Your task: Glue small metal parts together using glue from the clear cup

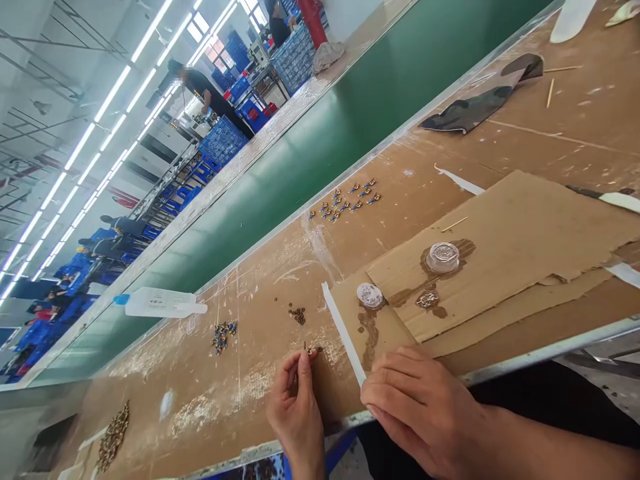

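a long green conveyor belt (310, 153) runs diagonally beside a brown, glue-streaked worktable (240, 393), and further back a person bends over stacked blue crates (223, 140). on the table's right part lies a torn sheet of cardboard (520, 247) with dark wet stains, and on it stand two small round clear caps — one larger (443, 257), one smaller (370, 295) near the sheet's left edge. a white squeeze bottle (160, 303) with a blue tip lies on its side at the belt's rim. a dark scrap of cloth (480, 100) lies far up the table. the right hand (425, 407) rests flat, fingers together, on the near corner of the cardboard, just beside a white strip (345, 333). the left hand (296, 407) is apart from it, fingertips pinched on a tiny brown part (309, 349) held just above the table. nearby lie a small heap of brown parts (299, 315), a cluster of blue-and-gold pieces (223, 335), and rows of the same pieces (345, 199) laid out near the belt — a heap of gold parts (114, 437) sits at the far left.
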Demonstrator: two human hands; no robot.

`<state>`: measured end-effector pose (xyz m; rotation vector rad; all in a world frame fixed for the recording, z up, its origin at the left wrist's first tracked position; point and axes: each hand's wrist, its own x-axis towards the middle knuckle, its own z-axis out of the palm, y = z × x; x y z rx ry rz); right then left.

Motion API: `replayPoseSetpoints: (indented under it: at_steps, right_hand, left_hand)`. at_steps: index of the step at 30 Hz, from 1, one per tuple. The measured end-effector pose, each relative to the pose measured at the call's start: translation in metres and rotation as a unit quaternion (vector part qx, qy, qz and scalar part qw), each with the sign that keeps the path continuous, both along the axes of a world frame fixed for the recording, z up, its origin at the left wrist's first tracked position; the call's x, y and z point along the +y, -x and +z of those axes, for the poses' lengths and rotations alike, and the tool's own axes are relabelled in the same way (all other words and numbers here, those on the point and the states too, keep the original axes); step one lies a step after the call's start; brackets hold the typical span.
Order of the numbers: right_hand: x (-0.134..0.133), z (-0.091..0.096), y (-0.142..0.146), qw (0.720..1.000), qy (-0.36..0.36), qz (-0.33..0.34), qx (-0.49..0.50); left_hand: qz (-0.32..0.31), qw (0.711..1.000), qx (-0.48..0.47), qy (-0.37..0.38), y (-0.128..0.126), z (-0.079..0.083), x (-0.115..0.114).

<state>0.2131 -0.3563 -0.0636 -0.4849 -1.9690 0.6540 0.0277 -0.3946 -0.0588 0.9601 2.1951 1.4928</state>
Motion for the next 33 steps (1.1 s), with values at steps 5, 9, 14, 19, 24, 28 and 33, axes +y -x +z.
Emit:
replayPoseSetpoints:
  at_steps: [5, 9, 14, 19, 24, 28, 33]
  right_hand:
    - [0.0, -0.002, -0.001, 1.0, 0.003, 0.001, 0.007]
    - [0.0, -0.002, -0.003, 1.0, -0.003, -0.009, 0.015]
    - [0.0, -0.001, -0.005, 1.0, 0.003, -0.005, 0.017]
    - [0.0, -0.001, -0.006, 1.0, 0.003, 0.007, 0.014]
    - [0.001, -0.002, -0.008, 1.0, -0.003, -0.006, 0.013]
    - [0.002, -0.003, -0.01, 1.0, 0.002, -0.001, 0.019]
    - [0.002, -0.004, -0.01, 1.0, 0.001, -0.005, 0.029]
  left_hand:
    - [-0.03, 1.0, 0.005, 0.005, -0.002, 0.004, 0.005]
    - [-0.042, 0.999, 0.011, 0.015, -0.004, 0.006, 0.01]
    - [0.002, 0.999, 0.035, 0.006, -0.005, 0.008, 0.006]
    - [-0.004, 0.996, 0.058, 0.07, 0.0, 0.017, -0.002]
    - [-0.067, 0.982, 0.094, 0.15, 0.009, 0.031, 0.002]
    - [-0.115, 0.965, 0.133, 0.196, 0.015, 0.038, 0.008]
    - [-0.144, 0.951, 0.171, 0.215, 0.017, 0.042, 0.012]
